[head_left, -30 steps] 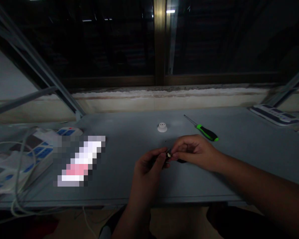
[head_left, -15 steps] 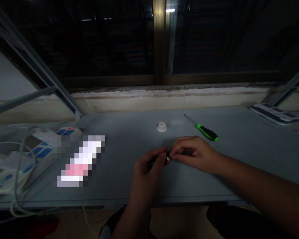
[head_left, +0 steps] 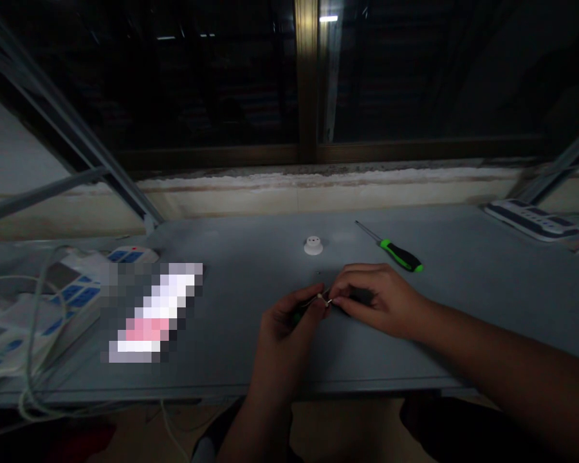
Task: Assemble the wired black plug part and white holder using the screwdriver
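Grey bench (head_left: 231, 247), dark window (head_left: 174, 83), green-handled screwdriver (head_left: 401, 256)

Our left hand (head_left: 284, 334) and right hand (head_left: 379, 299) meet in front of us, their fingertips (head_left: 318, 305) pinched closely together. Our left forearm (head_left: 260, 424) rises from below its hand; our right arm (head_left: 506, 366) reaches in from the right.

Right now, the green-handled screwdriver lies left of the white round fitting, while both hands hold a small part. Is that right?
No: the head view shows the green-handled screwdriver to the right of the white round fitting, not the left. The left hand and right hand do hold a small part.
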Demonstrator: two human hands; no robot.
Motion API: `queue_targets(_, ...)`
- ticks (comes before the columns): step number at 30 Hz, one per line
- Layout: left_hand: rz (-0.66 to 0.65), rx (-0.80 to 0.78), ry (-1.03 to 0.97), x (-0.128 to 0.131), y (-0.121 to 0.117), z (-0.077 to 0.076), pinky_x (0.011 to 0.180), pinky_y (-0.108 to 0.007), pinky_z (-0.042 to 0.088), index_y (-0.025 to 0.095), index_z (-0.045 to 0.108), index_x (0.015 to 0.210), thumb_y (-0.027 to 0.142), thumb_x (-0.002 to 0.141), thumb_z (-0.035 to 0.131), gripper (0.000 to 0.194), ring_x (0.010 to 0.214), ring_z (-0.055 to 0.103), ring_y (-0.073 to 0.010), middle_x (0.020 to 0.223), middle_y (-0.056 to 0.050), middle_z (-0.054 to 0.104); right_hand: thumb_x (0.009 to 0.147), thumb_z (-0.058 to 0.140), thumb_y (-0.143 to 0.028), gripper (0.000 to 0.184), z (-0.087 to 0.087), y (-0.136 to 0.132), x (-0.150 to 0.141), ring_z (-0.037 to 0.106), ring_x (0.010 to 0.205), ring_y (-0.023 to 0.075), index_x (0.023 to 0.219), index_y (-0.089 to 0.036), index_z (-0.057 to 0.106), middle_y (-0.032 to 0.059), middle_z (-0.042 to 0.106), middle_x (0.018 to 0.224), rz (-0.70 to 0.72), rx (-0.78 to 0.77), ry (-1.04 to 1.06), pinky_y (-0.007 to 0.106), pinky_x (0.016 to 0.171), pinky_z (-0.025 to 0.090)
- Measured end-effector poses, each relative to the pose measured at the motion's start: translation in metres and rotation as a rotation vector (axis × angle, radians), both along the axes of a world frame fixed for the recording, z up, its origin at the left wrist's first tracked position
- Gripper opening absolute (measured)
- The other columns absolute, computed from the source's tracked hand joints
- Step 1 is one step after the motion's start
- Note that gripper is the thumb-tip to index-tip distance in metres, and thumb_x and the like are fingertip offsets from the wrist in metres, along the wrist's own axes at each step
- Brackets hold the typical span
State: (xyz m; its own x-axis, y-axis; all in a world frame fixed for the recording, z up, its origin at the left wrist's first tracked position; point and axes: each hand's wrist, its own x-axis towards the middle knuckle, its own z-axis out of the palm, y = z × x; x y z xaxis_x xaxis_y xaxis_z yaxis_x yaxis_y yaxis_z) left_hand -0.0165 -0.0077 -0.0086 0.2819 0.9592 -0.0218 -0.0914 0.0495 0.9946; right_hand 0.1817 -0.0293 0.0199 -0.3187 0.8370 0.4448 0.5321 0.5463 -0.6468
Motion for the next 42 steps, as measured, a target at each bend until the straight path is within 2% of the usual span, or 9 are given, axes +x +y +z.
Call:
queue_targets(8, -0.003, -0.001, -0.02, 0.0001, -0.0008, 0.0024, 0.082, -0.024, 0.057, 0.023, 0.081, 0.102, 0.032, 0.081, 0.083, 0.023, 0.087, 0.074, -0.0157, 0.093, -0.004, 0.08, 0.092, 0.062, -0.017, 0.006, 0.0015, -0.0037, -0.0039, 0.065, 0.076, 0.0135, 0.093, -0.016, 0.068, 0.0046, 0.069, 0.084, -0.037, 0.066, -0.049, 0.026, 0.07, 0.049)
queue_targets(18, 0.025, -0.06, -0.047, -0.0007, 0.0002, -0.0009, 0.083, -0.026, 0.057, 0.021, 0.08, 0.104, 0.037, 0.081, 0.082, 0.027, 0.087, 0.074, -0.0166, 0.098, -0.006, 0.08, 0.091, 0.066, -0.02, 0.005, 0.0012, -0.0028, -0.0053, 0.068, 0.074, 0.0129, 0.092, -0.017, 0.07, 0.0036, 0.073, 0.083, -0.048, -0.09, 0.114, 0.025, 0.069, 0.053)
queue_targets(37, -0.015, -0.059, -0.063, -0.001, 0.0012, -0.0014, 0.078, -0.017, 0.055, 0.023, 0.082, 0.096, 0.033, 0.085, 0.079, 0.015, 0.082, 0.071, -0.0109, 0.088, -0.001, 0.079, 0.095, 0.058, -0.017, 0.007, 0.0086, -0.0078, -0.0043, 0.061, 0.075, 0.0124, 0.093, -0.017, 0.064, 0.0022, 0.066, 0.083, -0.02, 0.011, -0.117, 0.025, 0.069, 0.045)
queue_targets(42, -0.024, -0.061, -0.06, -0.001, 0.001, -0.0008, 0.078, -0.019, 0.057, 0.021, 0.081, 0.096, 0.032, 0.084, 0.079, 0.016, 0.081, 0.071, -0.012, 0.09, -0.003, 0.079, 0.097, 0.056, -0.017, 0.007, 0.0074, -0.0093, -0.0042, 0.062, 0.08, 0.0139, 0.096, -0.019, 0.063, 0.0027, 0.066, 0.087, -0.015, 0.062, -0.164, 0.027, 0.073, 0.047)
